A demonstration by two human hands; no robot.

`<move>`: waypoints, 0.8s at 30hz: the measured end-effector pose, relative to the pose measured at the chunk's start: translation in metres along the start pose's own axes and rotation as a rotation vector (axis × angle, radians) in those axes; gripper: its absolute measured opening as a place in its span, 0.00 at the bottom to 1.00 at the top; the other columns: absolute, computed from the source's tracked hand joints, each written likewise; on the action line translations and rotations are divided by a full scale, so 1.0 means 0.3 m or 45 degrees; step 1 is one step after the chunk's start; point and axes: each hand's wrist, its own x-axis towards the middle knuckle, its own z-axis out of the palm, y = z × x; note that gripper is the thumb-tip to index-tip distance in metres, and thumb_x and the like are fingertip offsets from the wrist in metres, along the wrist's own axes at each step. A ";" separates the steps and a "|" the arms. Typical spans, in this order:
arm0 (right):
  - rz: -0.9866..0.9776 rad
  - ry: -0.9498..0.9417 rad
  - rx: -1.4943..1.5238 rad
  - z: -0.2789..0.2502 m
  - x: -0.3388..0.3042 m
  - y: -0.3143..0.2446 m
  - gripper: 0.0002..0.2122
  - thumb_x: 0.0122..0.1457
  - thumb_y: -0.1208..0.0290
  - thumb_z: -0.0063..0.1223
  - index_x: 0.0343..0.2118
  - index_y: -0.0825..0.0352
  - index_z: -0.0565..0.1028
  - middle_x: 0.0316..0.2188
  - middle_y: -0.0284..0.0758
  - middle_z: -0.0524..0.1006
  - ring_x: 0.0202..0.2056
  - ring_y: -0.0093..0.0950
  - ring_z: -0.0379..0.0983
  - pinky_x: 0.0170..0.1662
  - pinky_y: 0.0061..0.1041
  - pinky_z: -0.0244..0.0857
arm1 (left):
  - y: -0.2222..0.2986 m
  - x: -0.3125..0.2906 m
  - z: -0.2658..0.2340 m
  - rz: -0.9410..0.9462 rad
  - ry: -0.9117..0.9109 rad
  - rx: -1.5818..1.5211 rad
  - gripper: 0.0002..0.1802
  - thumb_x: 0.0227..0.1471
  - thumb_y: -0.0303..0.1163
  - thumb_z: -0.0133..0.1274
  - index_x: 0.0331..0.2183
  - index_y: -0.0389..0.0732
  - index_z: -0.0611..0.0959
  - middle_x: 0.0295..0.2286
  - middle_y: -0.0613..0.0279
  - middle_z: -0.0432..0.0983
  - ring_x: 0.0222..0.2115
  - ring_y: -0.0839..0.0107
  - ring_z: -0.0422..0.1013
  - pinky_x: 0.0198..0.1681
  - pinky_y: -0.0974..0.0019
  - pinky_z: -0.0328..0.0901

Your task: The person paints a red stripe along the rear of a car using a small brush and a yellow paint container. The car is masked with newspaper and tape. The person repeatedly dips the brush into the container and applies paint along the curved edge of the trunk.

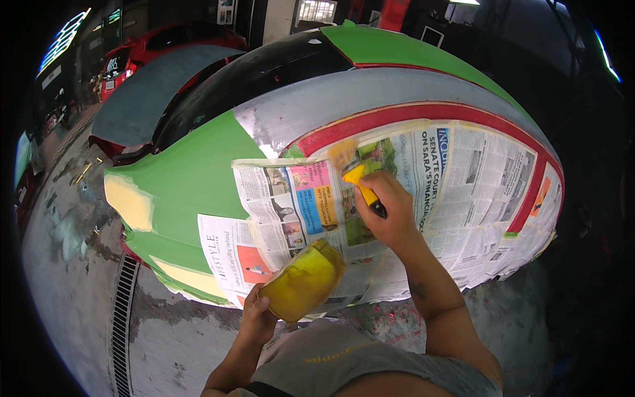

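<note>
My right hand point(391, 210) is closed round a paintbrush point(368, 196) with a yellow and black handle. Its yellow head touches the newspaper point(456, 178) that covers the side of the car point(198, 175), just below a red-painted band point(331, 132). A brownish-yellow smear point(342, 152) shows at the brush tip. Lower down, my left hand point(256, 316) grips the edge of a yellow-stained container point(303, 281), tilted in front of the papered panel. Whatever lies inside the container cannot be made out clearly.
Green paint and pale filler patches point(131, 202) cover the car's left end. A grey panel point(159, 89) and a red car point(165, 41) stand behind at the left. A drain grate point(123, 324) runs along the stained concrete floor point(172, 344).
</note>
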 end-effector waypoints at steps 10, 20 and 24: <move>-0.027 0.256 -0.084 -0.052 0.055 0.029 0.11 0.61 0.85 0.69 0.44 0.72 0.79 0.38 0.44 0.83 0.37 0.35 0.83 0.42 0.29 0.76 | 0.009 -0.020 -0.023 0.004 0.012 -0.001 0.45 0.54 0.49 0.72 0.61 0.31 0.72 0.56 0.46 0.77 0.58 0.54 0.77 0.59 0.45 0.76; 0.353 -0.688 0.543 -0.116 -0.207 -0.277 0.11 0.60 0.77 0.74 0.42 0.69 0.82 0.36 0.38 0.84 0.37 0.30 0.84 0.43 0.28 0.76 | 0.048 -0.012 -0.012 0.023 0.049 0.117 0.39 0.56 0.44 0.71 0.59 0.33 0.72 0.53 0.47 0.79 0.54 0.56 0.79 0.55 0.45 0.78; 0.341 -0.767 0.440 -0.046 -0.267 -0.291 0.11 0.60 0.76 0.74 0.43 0.68 0.82 0.36 0.38 0.86 0.37 0.31 0.85 0.42 0.29 0.75 | 0.045 0.022 0.014 -0.002 0.051 0.151 0.39 0.55 0.44 0.71 0.59 0.35 0.72 0.53 0.49 0.79 0.53 0.57 0.80 0.55 0.44 0.79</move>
